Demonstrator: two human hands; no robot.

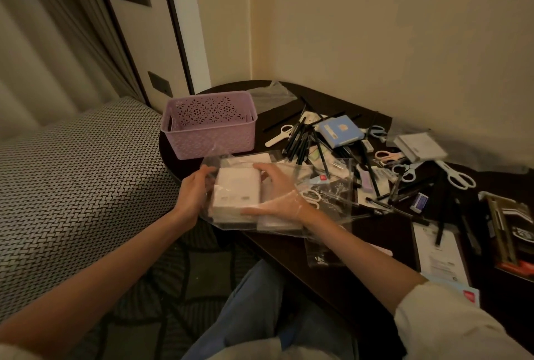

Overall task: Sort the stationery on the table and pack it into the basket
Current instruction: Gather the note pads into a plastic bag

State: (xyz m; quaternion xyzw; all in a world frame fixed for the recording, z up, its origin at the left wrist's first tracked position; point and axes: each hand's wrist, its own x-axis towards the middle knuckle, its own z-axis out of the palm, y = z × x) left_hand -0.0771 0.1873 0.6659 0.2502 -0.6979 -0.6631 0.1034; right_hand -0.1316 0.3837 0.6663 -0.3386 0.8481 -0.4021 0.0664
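A lilac plastic basket [209, 125] with a pierced flower pattern stands at the rounded near-left end of a dark wooden table [341, 255], and everything else is placed from it. Directly in front of the basket, at the table's edge, both hands work on a clear plastic bag [231, 216] that holds a stack of white note pads [237, 190]. The left hand [194, 190] grips the bag's left side, fingers curled round the edge of the stack. The right hand [278, 192] is inside the bag, seen through the film, with fingers curved over the stack's far right corner and the thumb along its near edge, so it grasps the pads. To the right of the basket lies a heap of black pens [299, 140], with white-handled scissors [279, 135] between the heap and the basket. Further right sits a pale blue box [341, 131], then pink-handled scissors [388, 155], a larger white pair of scissors [456, 176] and a small blue eraser [419, 202]. A crumpled empty clear bag [271, 95] lies behind the basket's right corner. Well to the right and nearer the person lies a printed white sheet [442, 255]. Left of the basket a woven black-and-white cushion [78, 174] butts against the table.
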